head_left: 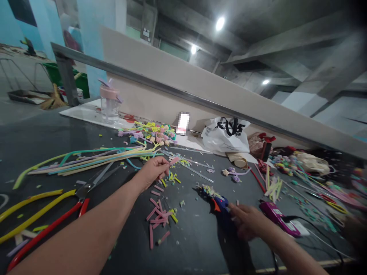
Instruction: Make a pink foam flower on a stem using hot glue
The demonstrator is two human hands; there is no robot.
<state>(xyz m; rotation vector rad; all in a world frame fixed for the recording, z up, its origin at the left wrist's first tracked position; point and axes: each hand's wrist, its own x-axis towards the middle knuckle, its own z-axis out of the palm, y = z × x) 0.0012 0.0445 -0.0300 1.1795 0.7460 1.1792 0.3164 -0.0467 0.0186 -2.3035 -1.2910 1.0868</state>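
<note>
My left hand (157,170) is closed in a pinch on a short pink fuzzy stem piece (174,160), held above the dark table. My right hand (246,220) grips a dark blue glue gun (220,203) with an orange trigger. Colourful bits cling around its front end, which points up and left. Below my left hand lies a loose pile of short pink pieces (160,218), with a few yellow ones among them. Clear glue sticks (197,171) lie beyond the two hands. A small lilac flower piece (235,174) rests farther right.
Long pastel fuzzy stems (94,162) and a heap of flower pieces (156,133) lie at the left back. Yellow- and red-handled cutters (82,192) are at the near left. A pink-lidded bottle (109,105), white bag (226,135) and corded purple device (279,218) stand around.
</note>
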